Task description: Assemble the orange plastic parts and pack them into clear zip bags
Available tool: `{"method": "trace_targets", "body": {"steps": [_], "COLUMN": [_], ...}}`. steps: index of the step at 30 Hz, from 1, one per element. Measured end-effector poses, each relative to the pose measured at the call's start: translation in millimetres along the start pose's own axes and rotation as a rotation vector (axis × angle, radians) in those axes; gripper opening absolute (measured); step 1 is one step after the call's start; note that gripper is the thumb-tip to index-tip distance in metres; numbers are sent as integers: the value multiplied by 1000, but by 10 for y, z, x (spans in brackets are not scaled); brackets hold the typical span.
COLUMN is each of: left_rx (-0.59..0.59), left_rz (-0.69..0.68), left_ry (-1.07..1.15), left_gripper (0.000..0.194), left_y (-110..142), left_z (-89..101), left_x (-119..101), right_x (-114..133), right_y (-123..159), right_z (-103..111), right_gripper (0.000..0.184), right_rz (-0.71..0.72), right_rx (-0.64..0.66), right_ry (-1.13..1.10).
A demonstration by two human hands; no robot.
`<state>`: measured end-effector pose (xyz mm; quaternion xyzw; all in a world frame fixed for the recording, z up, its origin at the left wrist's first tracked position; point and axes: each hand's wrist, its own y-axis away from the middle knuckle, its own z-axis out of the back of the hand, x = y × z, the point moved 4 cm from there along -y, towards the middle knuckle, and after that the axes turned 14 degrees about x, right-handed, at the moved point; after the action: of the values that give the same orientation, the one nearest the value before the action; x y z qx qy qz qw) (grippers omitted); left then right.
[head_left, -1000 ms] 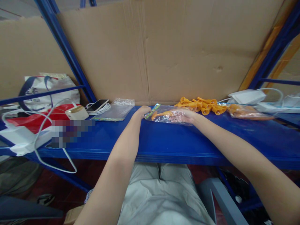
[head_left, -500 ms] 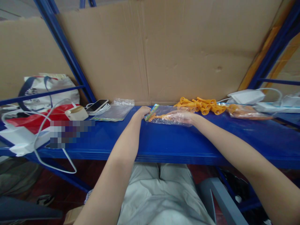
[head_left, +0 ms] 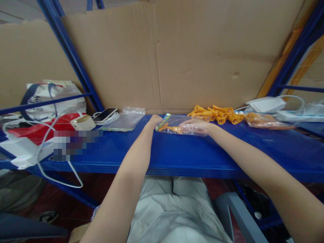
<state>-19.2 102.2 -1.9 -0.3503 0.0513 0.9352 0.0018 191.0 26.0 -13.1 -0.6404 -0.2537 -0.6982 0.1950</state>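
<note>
Two hands at a clear bag on a blue shelf

The left hand has its fingers curled closed on the printed end of the clear bag. The right hand reaches into its other end, fingers partly extended beneath crinkled, glossy film; whether they grip anything, I cannot tell. Slim orange pieces lie inside, between the hands. The bag is near the front of the cardboard, on the smooth blue shelf. Just beyond the right hand sits a heap of orange plastic horns, flared and hollow-mouthed; further right lies a filled bag. Leftward are flat clear bags, a phone on coiled white cable, and red material. Creased brown cardboard stands behind, between blue metal posts.
</note>
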Motion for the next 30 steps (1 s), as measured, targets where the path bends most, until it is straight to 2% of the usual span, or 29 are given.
{"method": "trace_targets", "body": {"steps": [4,7,10,13,15,18,22,25,27,30], "left_rx": [-136,-208,-206,-114,27,239,325,328,317,272], "left_rz": [3,-126,-294,-430,-461,-378,-295,-261,-240,-193], "left_ry": [-291,-396,-444,-442,-428,-474,-615,-651,-653,-645], "left_gripper": [31,37,37,40,45,55,63,66,67,67], "left_y": [137,221,230,188,155,136,162,176,180,184], "left_z": [33,14,-56,-187,-310,-478,-545,-531,-513,-459], "left_x": [-64,-158,-258,-341,-371,-360,-344,-341,-335,-304], "right_x": [10,14,10,0,-8,-28,-48,7,87,207], "right_y": [-5,-4,0,0,-6,-28,-66,-74,-44,52], "right_z": [-34,-52,-51,-32,-15,4,19,100,229,478], "right_gripper": [26,25,25,22,21,25,27,21,19,27], "right_rz": [14,25,35,38,48,52,45,86,132,161], "right_rx": [-19,-15,2,17,28,58,63,-89,-305,-636], "right_ry": [-35,-55,-54,-36,-26,7,63,200,359,632]}}
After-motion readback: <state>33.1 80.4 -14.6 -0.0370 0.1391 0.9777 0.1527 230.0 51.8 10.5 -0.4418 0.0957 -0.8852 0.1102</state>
